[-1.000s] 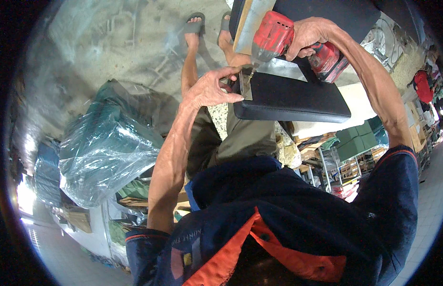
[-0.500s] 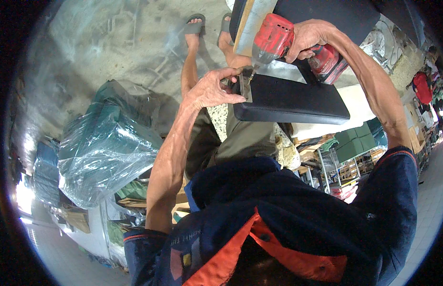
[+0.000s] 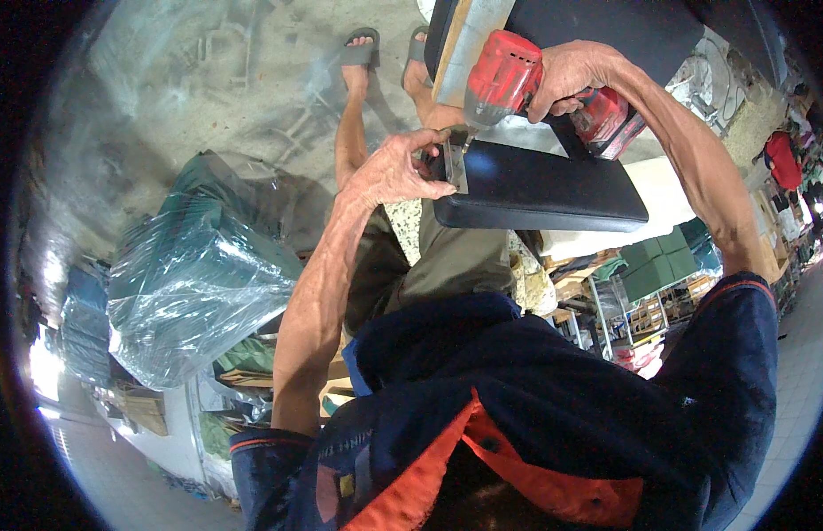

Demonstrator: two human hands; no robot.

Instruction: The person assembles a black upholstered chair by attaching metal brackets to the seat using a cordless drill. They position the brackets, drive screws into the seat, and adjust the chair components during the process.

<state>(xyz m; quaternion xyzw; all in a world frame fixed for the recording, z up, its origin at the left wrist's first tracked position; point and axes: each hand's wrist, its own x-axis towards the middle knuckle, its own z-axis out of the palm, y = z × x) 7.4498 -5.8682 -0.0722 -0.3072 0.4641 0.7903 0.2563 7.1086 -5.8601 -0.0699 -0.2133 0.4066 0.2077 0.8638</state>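
Note:
My right hand (image 3: 575, 78) is wrapped round the grip of a red cordless drill (image 3: 504, 75), its nose pointing down at a small metal bracket (image 3: 456, 166). A light spot falls on the black padded board (image 3: 544, 184) beside the drill's tip. The bracket sits against the board's left end. Pinched between thumb and fingers, the bracket is held in place by my left hand (image 3: 398, 168). Where the bit meets the bracket is too small to make out clearly.
A plastic-wrapped green bundle (image 3: 194, 274) stands to the left. Beyond the drill is a larger black padded panel (image 3: 606, 35) with a wooden edge (image 3: 460, 53). Cluttered shelving (image 3: 628, 314) lies to the right. Sandalled feet (image 3: 360, 49) rest on the concrete floor.
The drill has tipped slightly and sunk a little toward the bracket. A light spot now shows on the black board. My left hand has hardly moved.

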